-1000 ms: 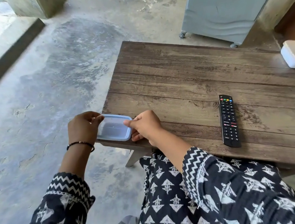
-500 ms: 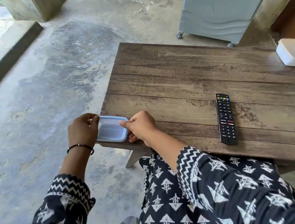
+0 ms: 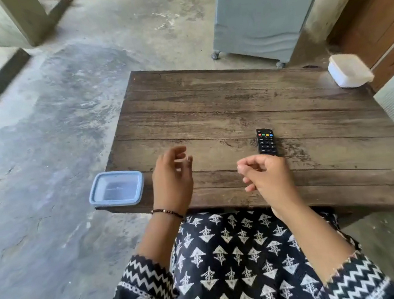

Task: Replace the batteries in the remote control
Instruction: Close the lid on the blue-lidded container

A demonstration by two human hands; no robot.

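Both your hands have left the clear blue-rimmed plastic container (image 3: 116, 188) overhanging the wooden table's (image 3: 234, 100) near-left corner; left hand (image 3: 172, 176) and right hand (image 3: 265, 176) hover loosely curled, empty, near the black remote control (image 3: 266, 142).

Remote (image 3: 267, 142) mid table (image 3: 211, 113); container (image 3: 117, 188) prob. overhanging L corner.

A blue-lidded container (image 3: 117, 188) is seen at the near left corner of the wooden table (image 3: 222, 102). A white box (image 3: 349, 70) is placed at its far right edge. A grey cooler (image 3: 261, 14) is stood on the concrete floor (image 3: 43, 142) beyond.
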